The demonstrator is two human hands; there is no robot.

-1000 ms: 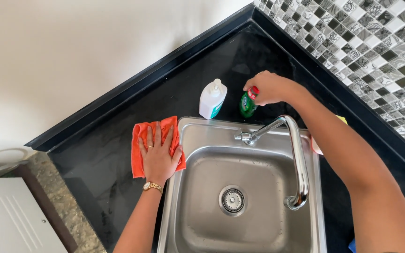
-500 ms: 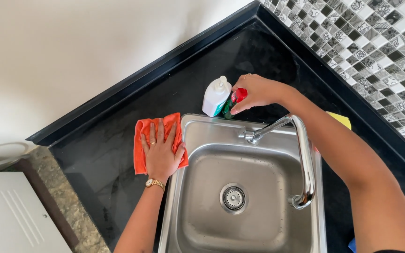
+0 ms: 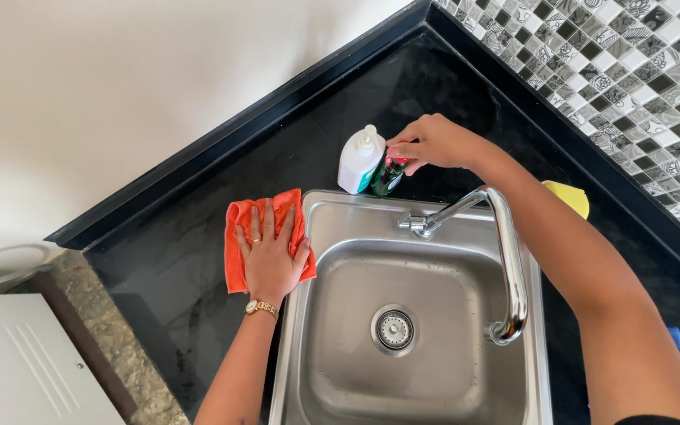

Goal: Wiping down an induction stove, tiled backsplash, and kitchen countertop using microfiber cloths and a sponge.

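Nearest us, our left hand (image 3: 271, 260) lies flat, fingers spread wide, pressing an orange cloth (image 3: 239, 244) onto the black surface (image 3: 167, 260) at the sink's (image 3: 434, 370) left rim. Farther back, beyond the tap (image 3: 505, 260), our right hand (image 3: 434, 143) pinches the red cap of a green bottle (image 3: 387, 177) standing just beside a white bottle (image 3: 360, 160).

Cloth (image 3: 238, 244) lies under the left hand's fingers (image 3: 265, 228), on the surface (image 3: 175, 260) at the sink (image 3: 426, 386) rim. Small bottle (image 3: 388, 178) sits beneath the right hand's fingers (image 3: 403, 152), pump bottle (image 3: 360, 161) just left, tap (image 3: 505, 260) before them.
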